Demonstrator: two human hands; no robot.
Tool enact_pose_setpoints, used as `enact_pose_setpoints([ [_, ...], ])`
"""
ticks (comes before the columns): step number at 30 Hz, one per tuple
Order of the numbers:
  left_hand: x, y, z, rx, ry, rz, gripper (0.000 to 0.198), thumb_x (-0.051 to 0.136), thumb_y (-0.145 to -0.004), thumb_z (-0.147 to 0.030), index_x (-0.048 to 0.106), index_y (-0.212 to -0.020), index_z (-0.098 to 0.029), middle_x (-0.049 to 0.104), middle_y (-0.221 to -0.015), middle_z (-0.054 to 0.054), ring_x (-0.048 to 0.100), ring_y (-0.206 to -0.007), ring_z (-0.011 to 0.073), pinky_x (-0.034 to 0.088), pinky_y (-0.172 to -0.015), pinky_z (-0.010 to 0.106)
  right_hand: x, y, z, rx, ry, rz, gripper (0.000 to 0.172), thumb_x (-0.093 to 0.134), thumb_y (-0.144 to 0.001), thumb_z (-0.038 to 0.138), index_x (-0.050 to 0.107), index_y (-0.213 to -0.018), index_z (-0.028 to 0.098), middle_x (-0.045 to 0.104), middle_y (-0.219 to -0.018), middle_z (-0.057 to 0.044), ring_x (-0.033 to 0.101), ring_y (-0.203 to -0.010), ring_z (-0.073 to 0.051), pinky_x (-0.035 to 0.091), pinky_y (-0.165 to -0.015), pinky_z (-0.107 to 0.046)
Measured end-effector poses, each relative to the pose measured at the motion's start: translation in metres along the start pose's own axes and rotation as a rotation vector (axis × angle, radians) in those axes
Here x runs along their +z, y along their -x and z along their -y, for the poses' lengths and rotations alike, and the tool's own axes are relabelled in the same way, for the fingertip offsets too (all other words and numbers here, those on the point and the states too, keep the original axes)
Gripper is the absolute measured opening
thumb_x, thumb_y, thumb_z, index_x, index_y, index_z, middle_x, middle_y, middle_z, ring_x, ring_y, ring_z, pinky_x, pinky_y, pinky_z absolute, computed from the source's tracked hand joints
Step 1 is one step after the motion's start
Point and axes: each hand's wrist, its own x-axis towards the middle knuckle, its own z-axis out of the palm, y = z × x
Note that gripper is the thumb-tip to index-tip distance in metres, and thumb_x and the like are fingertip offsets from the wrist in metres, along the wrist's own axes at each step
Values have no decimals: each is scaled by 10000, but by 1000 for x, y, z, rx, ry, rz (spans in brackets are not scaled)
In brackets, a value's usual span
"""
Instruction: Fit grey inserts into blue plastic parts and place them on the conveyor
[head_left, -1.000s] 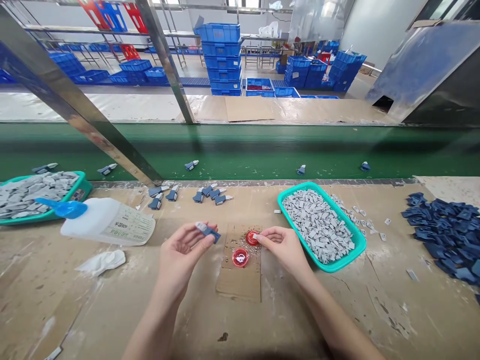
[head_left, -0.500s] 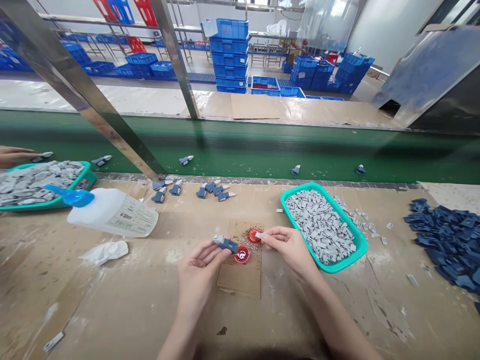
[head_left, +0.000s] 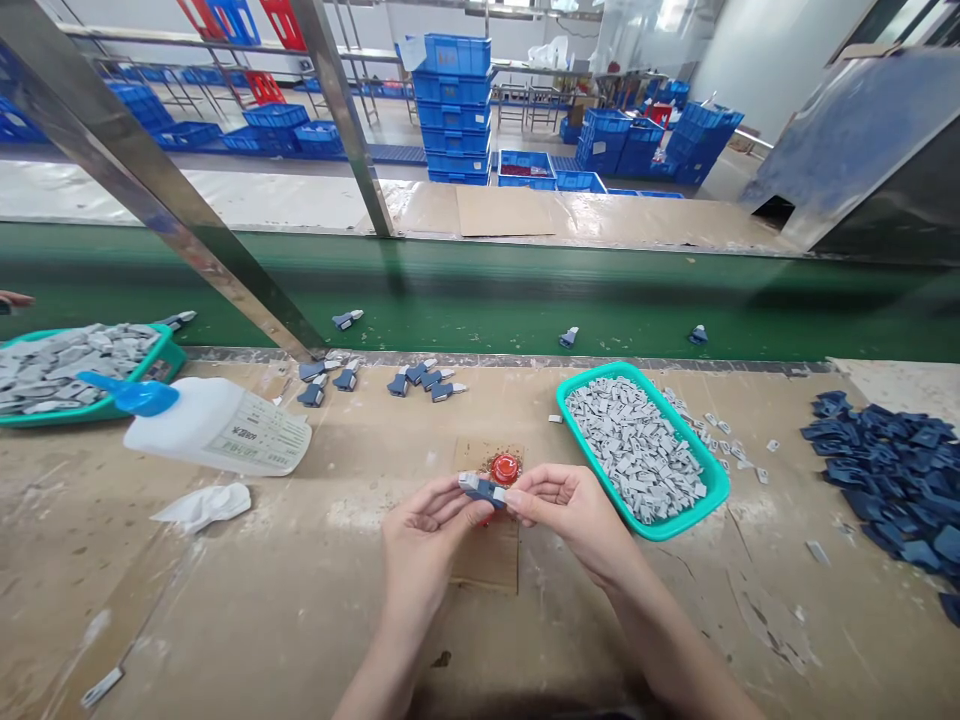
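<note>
Between thumb and fingers, my left hand grips a dark blue plastic part with a light grey tip. My right hand pinches a small light grey plastic piece at the right end of that blue part; whether it is inserted I cannot tell. Just beyond the fingers lies a small red round dish with glossy contents. A second red dish is mostly hidden beneath my hands. Both are on a cardboard piece. Right of my right hand, a teal basket holds many small grey pieces.
Dark blue parts are heaped at right. A white bottle with blue nozzle lies left, near a crumpled tissue and another teal basket. Beyond runs a green conveyor belt carrying several parts. A metal post slants at left.
My right hand has moved left from the far red dish, bringing the small grey piece to the blue part. My left hand has shifted slightly right. Parts on the belt have moved left.
</note>
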Motion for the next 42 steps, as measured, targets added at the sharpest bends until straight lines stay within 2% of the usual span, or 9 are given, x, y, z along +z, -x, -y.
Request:
enact_pose_setpoints([
  [5,2,2,4,24,-6,64,249,775,-627,-102,725,-854,-190,753,-904,25,705,-862,201,575,-800,258,-5,-1,-2,51,52,15,325,760,-678,358,493,-739,182,519,-541,65,415,-500,-75,308,-482,-195],
  [11,1,-2,1,-56,-42,152,300,779,-631,-133,727,-923,-179,743,-956,61,697,-893,226,560,-830,296,-5,-2,-6,20,-2,50,374,747,-693,353,408,-753,208,436,-564,99,352,-530,-71,269,-521,-192],
  [17,12,-9,-13,-228,-2,282,400,719,-718,-269,661,-1091,-135,704,-1065,137,653,-1000,274,503,-903,366,1,-1,13,-52,39,-74,337,707,-722,379,417,-744,210,477,-594,77,435,-563,-89,338,-560,-205],
  [21,11,-24,-17,-197,-84,323,451,613,-804,-327,566,-1210,-137,676,-1123,138,638,-1030,257,461,-947,382,-31,-1,24,-129,215,-317,309,604,-780,487,472,-863,220,557,-658,23,534,-617,-146,408,-582,-251],
  [25,5,-76,-19,142,-648,300,399,390,-904,-324,511,-1239,-144,643,-1150,120,624,-1029,208,467,-915,337,-88,0,19,-146,839,-671,361,592,-768,499,581,-1015,236,622,-1002,-86,575,-919,-272,451,-766,-382],
  [29,9,-159,-24,370,-1088,143,456,324,-880,-204,419,-1317,-113,574,-1185,168,534,-1120,254,384,-974,400,-124,-4,7,-97,1356,-654,433,581,-777,441,615,-1146,218,585,-1102,-139,491,-1071,-358,409,-873,-458],
  [34,13,-234,-36,388,-1345,-5,587,391,-808,-159,336,-1372,-4,471,-1264,286,382,-1238,396,199,-1017,573,-128,-12,6,-34,1327,-577,361,551,-802,390,644,-1103,214,640,-1027,-120,604,-881,-295,462,-720,-383],
  [37,0,-233,-42,381,-1445,-29,553,341,-867,-277,370,-1372,-53,471,-1303,261,345,-1273,393,138,-1028,606,-130,-10,6,-33,1193,-557,286,567,-787,378,681,-1006,233,672,-984,-81,639,-743,-241,471,-666,-349],
  [42,-30,-182,-27,374,-1583,-35,847,418,-747,-697,244,-1450,-257,244,-1490,205,106,-1370,449,54,-971,721,-133,-2,5,-52,982,-617,317,575,-786,434,694,-1028,268,717,-846,-52,665,-748,-247,497,-668,-336],
])
